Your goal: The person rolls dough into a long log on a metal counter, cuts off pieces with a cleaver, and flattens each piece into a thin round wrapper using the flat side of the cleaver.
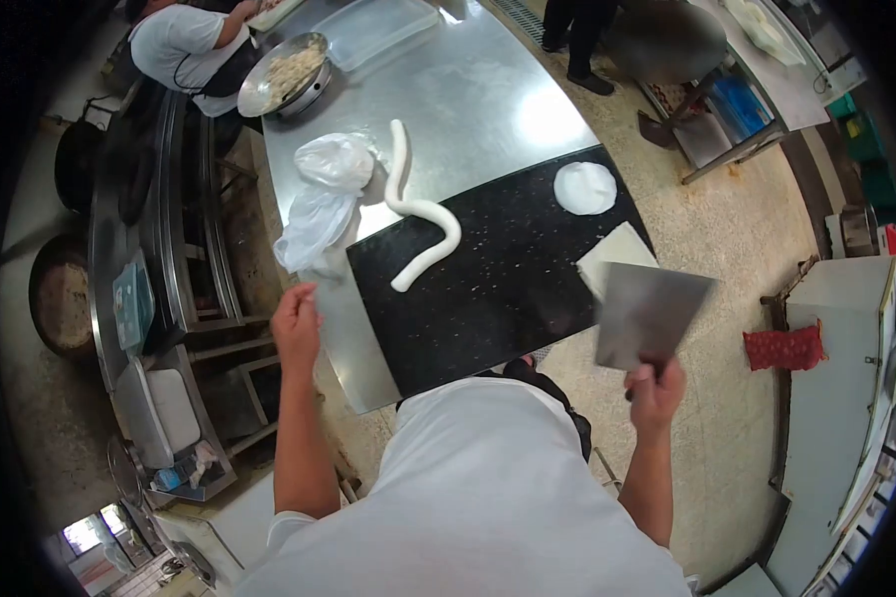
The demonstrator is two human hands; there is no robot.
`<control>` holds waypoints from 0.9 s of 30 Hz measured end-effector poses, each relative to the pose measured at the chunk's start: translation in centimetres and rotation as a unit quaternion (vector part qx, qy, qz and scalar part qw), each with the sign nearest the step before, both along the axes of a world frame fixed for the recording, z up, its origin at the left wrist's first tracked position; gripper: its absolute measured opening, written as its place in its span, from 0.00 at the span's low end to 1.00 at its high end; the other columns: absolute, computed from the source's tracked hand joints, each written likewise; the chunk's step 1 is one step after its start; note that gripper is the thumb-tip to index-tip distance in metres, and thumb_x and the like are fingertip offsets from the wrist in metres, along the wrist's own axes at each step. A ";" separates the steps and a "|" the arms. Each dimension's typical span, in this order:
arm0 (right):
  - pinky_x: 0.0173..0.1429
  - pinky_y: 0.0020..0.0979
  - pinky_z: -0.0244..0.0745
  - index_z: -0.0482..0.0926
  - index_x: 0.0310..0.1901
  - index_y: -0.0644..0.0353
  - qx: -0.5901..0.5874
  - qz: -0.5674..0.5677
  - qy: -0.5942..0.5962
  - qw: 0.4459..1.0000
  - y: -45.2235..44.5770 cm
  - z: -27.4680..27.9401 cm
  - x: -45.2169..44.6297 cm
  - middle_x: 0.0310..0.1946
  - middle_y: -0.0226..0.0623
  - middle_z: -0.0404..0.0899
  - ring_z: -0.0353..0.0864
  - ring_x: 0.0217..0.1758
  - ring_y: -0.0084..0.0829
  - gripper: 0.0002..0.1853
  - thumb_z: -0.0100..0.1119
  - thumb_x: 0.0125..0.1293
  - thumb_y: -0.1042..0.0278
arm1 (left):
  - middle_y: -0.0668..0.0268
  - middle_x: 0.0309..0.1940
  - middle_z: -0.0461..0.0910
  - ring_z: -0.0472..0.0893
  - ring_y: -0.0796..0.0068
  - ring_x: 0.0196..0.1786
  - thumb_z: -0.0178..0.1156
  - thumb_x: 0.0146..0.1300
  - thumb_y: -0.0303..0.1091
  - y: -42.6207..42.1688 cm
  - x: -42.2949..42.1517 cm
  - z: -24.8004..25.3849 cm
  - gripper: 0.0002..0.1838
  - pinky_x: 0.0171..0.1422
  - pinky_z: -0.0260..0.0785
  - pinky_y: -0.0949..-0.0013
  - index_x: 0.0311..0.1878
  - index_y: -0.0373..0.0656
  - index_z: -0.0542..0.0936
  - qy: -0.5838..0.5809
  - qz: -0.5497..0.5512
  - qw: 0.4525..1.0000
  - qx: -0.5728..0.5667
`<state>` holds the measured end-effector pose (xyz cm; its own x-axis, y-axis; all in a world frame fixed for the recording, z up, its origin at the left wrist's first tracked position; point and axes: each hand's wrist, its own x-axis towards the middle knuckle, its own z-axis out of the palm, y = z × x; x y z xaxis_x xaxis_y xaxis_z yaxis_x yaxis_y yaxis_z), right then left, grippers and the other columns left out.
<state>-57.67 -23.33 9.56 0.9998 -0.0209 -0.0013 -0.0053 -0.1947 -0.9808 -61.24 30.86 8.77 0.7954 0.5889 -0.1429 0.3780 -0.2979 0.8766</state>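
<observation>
Clasping a cleaver (pixel 652 313) that partly hides a pale square (pixel 615 246), the right hand (pixel 657 396) flanks a desk (pixel 468 80) where a dough rope (pixel 423 208) lies beside a plastic bag (pixel 321 224), near the loosely curled, empty left hand (pixel 297 320).

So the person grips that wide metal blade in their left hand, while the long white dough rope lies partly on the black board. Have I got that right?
Not quite: the head view shows the metal blade in the right hand, not the left hand. The dough rope does lie partly on the black board.
</observation>
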 end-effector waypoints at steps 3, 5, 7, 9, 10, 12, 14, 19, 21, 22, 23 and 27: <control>0.31 0.28 0.74 0.77 0.49 0.61 0.126 -0.110 -0.006 0.986 2.6 -3.4 0.9 0.26 0.29 0.76 0.76 0.24 0.24 0.13 0.59 0.79 0.58 | 0.61 0.45 0.86 0.85 0.67 0.44 0.62 0.68 0.25 5.2 -5.0 -3.0 0.18 0.52 0.76 0.65 0.61 0.44 0.83 0.118 -0.029 0.903 0.412; 0.27 0.30 0.74 0.74 0.45 0.56 0.220 -0.254 0.155 0.929 4.4 -6.9 1.7 0.26 0.29 0.73 0.74 0.22 0.24 0.13 0.55 0.81 0.55 | 0.55 0.50 0.88 0.87 0.60 0.46 0.64 0.67 0.26 7.3 -6.2 -4.9 0.21 0.49 0.77 0.62 0.63 0.46 0.83 0.129 -0.075 0.709 0.689; 0.26 0.31 0.73 0.70 0.44 0.53 0.203 -0.257 0.295 0.898 6.3 -7.8 0.9 0.26 0.29 0.73 0.72 0.21 0.24 0.10 0.55 0.81 0.57 | 0.51 0.45 0.89 0.88 0.50 0.43 0.67 0.65 0.27 8.1 -5.1 -5.9 0.21 0.47 0.79 0.56 0.62 0.46 0.84 0.011 -0.058 0.871 0.487; 0.24 0.30 0.71 0.69 0.47 0.52 0.220 -0.287 0.309 0.880 8.4 -7.9 -1.1 0.25 0.29 0.72 0.71 0.20 0.24 0.08 0.55 0.80 0.60 | 0.52 0.40 0.88 0.88 0.50 0.40 0.65 0.67 0.27 5.9 -3.7 -5.7 0.17 0.46 0.79 0.54 0.59 0.45 0.84 0.040 -0.047 0.967 0.247; 0.24 0.30 0.71 0.69 0.47 0.52 0.209 -0.283 0.306 0.885 9.6 -7.1 -1.6 0.25 0.29 0.72 0.71 0.20 0.24 0.08 0.55 0.80 0.60 | 0.52 0.41 0.88 0.88 0.50 0.39 0.65 0.68 0.28 4.4 -2.4 -5.4 0.15 0.46 0.79 0.54 0.57 0.43 0.84 0.019 -0.075 0.976 0.206; 0.23 0.29 0.71 0.69 0.47 0.53 0.177 -0.237 0.297 0.908 12.5 -4.5 -4.2 0.25 0.28 0.71 0.71 0.19 0.24 0.07 0.55 0.79 0.62 | 0.54 0.40 0.87 0.86 0.51 0.39 0.68 0.68 0.32 1.0 0.2 -7.0 0.12 0.46 0.78 0.55 0.52 0.40 0.85 -0.071 -0.131 0.979 0.140; 0.24 0.29 0.71 0.71 0.47 0.55 0.111 -0.213 0.276 0.931 14.8 -3.3 -5.8 0.26 0.29 0.73 0.72 0.19 0.23 0.06 0.56 0.78 0.64 | 0.57 0.39 0.84 0.84 0.51 0.45 0.72 0.65 0.36 -2.4 2.9 -6.3 0.14 0.50 0.77 0.55 0.50 0.41 0.84 -0.142 -0.216 0.959 0.121; 0.29 0.42 0.76 0.74 0.46 0.61 -0.344 0.037 0.100 0.933 21.7 -0.1 -6.3 0.31 0.42 0.80 0.85 0.27 0.39 0.07 0.58 0.74 0.68 | 0.59 0.37 0.81 0.81 0.52 0.45 0.77 0.57 0.36 -5.8 6.0 -9.2 0.18 0.49 0.74 0.51 0.46 0.42 0.80 -0.210 -0.281 0.910 0.223; 0.30 0.45 0.78 0.73 0.47 0.62 -0.488 0.107 -0.050 0.865 24.5 1.2 -5.5 0.33 0.46 0.81 0.87 0.30 0.46 0.07 0.58 0.74 0.68 | 0.59 0.37 0.81 0.81 0.52 0.44 0.76 0.56 0.35 -5.8 6.4 -10.1 0.17 0.49 0.74 0.51 0.45 0.42 0.80 -0.215 -0.281 0.910 0.215; 0.34 0.49 0.79 0.73 0.47 0.61 -0.515 0.126 -0.015 0.848 26.2 2.6 -5.0 0.36 0.50 0.81 0.87 0.33 0.51 0.07 0.56 0.74 0.68 | 0.59 0.37 0.81 0.82 0.52 0.44 0.76 0.55 0.34 -5.7 6.4 -10.3 0.16 0.50 0.73 0.50 0.43 0.42 0.80 -0.208 -0.278 0.914 0.212; 0.37 0.52 0.81 0.73 0.48 0.61 -0.540 0.146 0.021 0.829 27.6 3.7 -4.8 0.39 0.53 0.82 0.86 0.37 0.57 0.07 0.54 0.75 0.68 | 0.59 0.37 0.81 0.82 0.52 0.44 0.76 0.55 0.34 -5.6 6.2 -10.3 0.16 0.50 0.73 0.50 0.43 0.42 0.80 -0.209 -0.280 0.913 0.209; 0.44 0.55 0.82 0.71 0.47 0.61 -0.559 0.190 0.052 0.805 29.7 4.3 -4.1 0.40 0.53 0.81 0.87 0.39 0.59 0.06 0.49 0.77 0.68 | 0.62 0.36 0.82 0.81 0.55 0.42 0.74 0.56 0.33 -5.3 6.2 -10.4 0.12 0.49 0.73 0.51 0.41 0.44 0.82 -0.245 -0.262 0.905 0.227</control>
<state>-61.81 6.38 13.85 0.9301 0.2405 -0.2775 0.1926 -0.9629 -0.1892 -55.04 25.56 -1.64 0.8847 0.0223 0.4656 -0.3210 -0.6952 0.6432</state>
